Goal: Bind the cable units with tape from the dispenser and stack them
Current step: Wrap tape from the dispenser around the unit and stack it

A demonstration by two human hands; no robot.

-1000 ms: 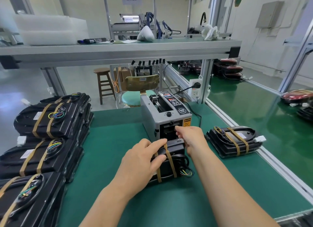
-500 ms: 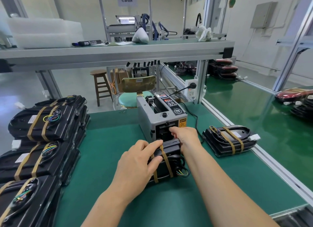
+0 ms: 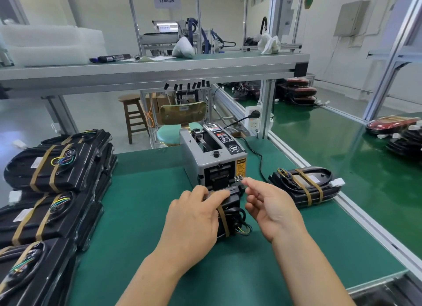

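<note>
Bench station, contents. Left edge of the table (image 3: 141, 214), green-matted: stacks of bound units (image 3: 52, 168), black, each crossed by two brown tape bands, coloured wire ends showing. Above, a grey upper shelf (image 3: 148, 70) across the full width, carrying white foam blocks (image 3: 45, 43) at its left end. Behind the table, on a pale glossy floor: one wooden stool (image 3: 132, 116), one chair (image 3: 173, 134) with a teal seat. Table centre, towards the far edge: grey tape dispenser (image 3: 212, 159), its cord running to a socket (image 3: 255, 120) on the frame post. Just before its outlet: left hand (image 3: 194, 219), fingers curled over the top of the cable unit (image 3: 230, 214), which stands on edge on the mat with one tape band visible. Right hand (image 3: 271, 210): thumb and forefinger tips drawn together at the dispenser's front; whether they pinch anything cannot be told. Near the right edge: a single taped unit (image 3: 303, 187), lying flat. Beyond, a second green bench (image 3: 331, 150) with red lamp housings (image 3: 392, 123); a grey wall cabinet (image 3: 349, 18) on the white wall.
</note>
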